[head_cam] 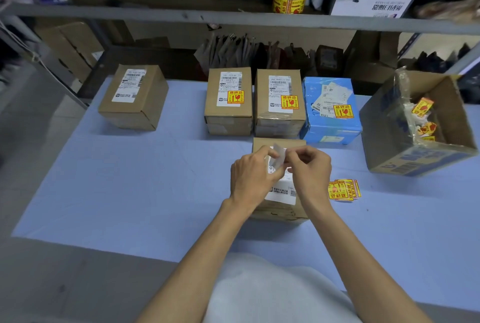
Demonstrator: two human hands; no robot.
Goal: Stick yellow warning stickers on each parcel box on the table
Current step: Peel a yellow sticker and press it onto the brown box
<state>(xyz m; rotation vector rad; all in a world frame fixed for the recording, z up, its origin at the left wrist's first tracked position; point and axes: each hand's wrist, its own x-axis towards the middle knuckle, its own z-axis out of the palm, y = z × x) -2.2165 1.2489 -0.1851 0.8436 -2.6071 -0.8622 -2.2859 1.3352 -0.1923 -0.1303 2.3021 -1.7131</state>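
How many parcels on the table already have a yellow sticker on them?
3, all in the back row: the middle brown box, the brown box right of it, and the blue parcel. The near box's top is partly hidden by hands.

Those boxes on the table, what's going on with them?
A person is labelling parcels. Both hands, left and right, pinch a sticker over the near box, seemingly peeling its backing. Three boxes behind already carry yellow stickers; the far-left box has none. Spare stickers lie beside the right hand.
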